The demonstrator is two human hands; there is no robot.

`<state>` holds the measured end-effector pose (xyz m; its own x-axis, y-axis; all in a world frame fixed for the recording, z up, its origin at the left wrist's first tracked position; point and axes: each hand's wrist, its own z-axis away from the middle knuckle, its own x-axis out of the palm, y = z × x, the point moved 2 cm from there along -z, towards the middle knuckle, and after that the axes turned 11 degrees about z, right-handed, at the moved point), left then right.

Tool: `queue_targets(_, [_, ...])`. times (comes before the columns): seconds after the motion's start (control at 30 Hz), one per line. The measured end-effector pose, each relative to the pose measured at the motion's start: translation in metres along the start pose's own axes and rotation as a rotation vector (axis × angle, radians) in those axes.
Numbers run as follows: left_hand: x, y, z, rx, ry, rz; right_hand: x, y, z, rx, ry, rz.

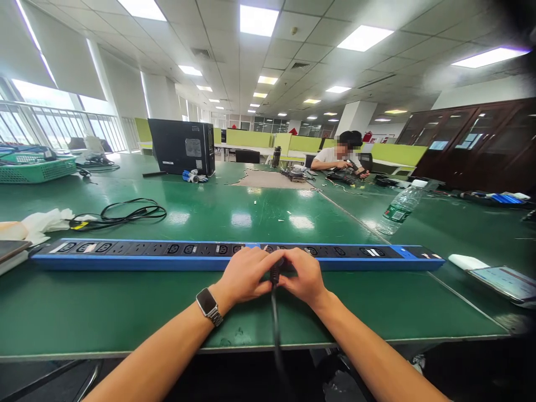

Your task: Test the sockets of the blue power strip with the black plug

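Observation:
A long blue power strip (167, 254) with black sockets lies across the green table (125, 312) in front of me. My left hand (245, 274), with a watch on its wrist, and my right hand (305, 274) meet at the strip's middle. Both pinch a black plug (275, 270) that sits at a socket there. Its black cable (275, 329) runs back toward me over the table's front edge. The socket under the plug is hidden by my fingers.
A coiled black cable (125, 214) and crumpled white tissue (46, 220) lie at the left. A water bottle (397, 209) stands at the right, a tablet (505, 282) beyond it. A black computer case (182, 146) and a green basket (36, 167) stand farther back. Another person (341, 159) works across the table.

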<state>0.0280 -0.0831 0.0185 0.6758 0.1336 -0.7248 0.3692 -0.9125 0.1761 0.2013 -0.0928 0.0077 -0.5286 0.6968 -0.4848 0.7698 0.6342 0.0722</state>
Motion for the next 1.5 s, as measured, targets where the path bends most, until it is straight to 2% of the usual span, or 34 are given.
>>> queue_targets(0.1, [-0.003,0.001,-0.002,0.002,0.079,-0.015,-0.001,-0.003,-0.001,-0.049,0.052,-0.029])
queue_targets(0.17, [-0.012,-0.004,-0.002,-0.048,0.142,-0.001,-0.001,0.000,0.000,-0.012,0.059,-0.034])
queue_targets(0.33, [-0.059,-0.043,0.021,-0.305,0.382,0.064,-0.001,0.013,0.004,0.197,0.003,0.048])
queue_targets(0.43, [-0.084,-0.068,0.050,-0.446,0.354,0.064,0.003,0.014,0.003,0.242,-0.028,0.078])
queue_targets(0.53, [-0.095,-0.081,0.073,-0.550,0.203,0.075,0.005,0.011,0.001,0.216,-0.056,0.057])
queue_targets(0.6, [-0.097,-0.083,0.079,-0.574,0.125,0.055,0.005,0.010,0.001,0.206,-0.069,0.033])
queue_targets(0.87, [-0.093,-0.077,0.068,-0.523,0.015,0.008,0.005,0.010,0.002,0.217,-0.090,0.039])
queue_targets(0.97, [-0.096,-0.079,0.065,-0.532,0.000,0.092,0.006,0.010,0.001,0.217,-0.093,0.051])
queue_targets(1.03, [-0.099,-0.080,0.064,-0.583,0.110,0.194,0.007,0.012,0.001,0.244,-0.101,0.065])
queue_targets(1.1, [-0.098,-0.078,0.059,-0.624,0.283,0.274,0.008,0.015,0.001,0.276,-0.107,0.080])
queue_targets(1.13, [-0.095,-0.076,0.055,-0.622,0.349,0.299,0.009,0.016,0.002,0.288,-0.107,0.088])
queue_targets(1.17, [-0.089,-0.072,0.048,-0.602,0.360,0.320,0.009,0.018,0.002,0.295,-0.106,0.094])
queue_targets(1.23, [-0.071,-0.062,0.033,-0.539,0.272,0.340,0.011,0.020,0.003,0.303,-0.104,0.099])
queue_targets(1.37, [-0.033,-0.048,0.003,-0.537,0.188,0.265,0.010,0.024,0.005,0.316,-0.100,0.099])
queue_targets(1.5, [-0.015,-0.045,-0.010,-0.538,0.128,0.152,0.009,0.025,0.005,0.329,-0.095,0.100])
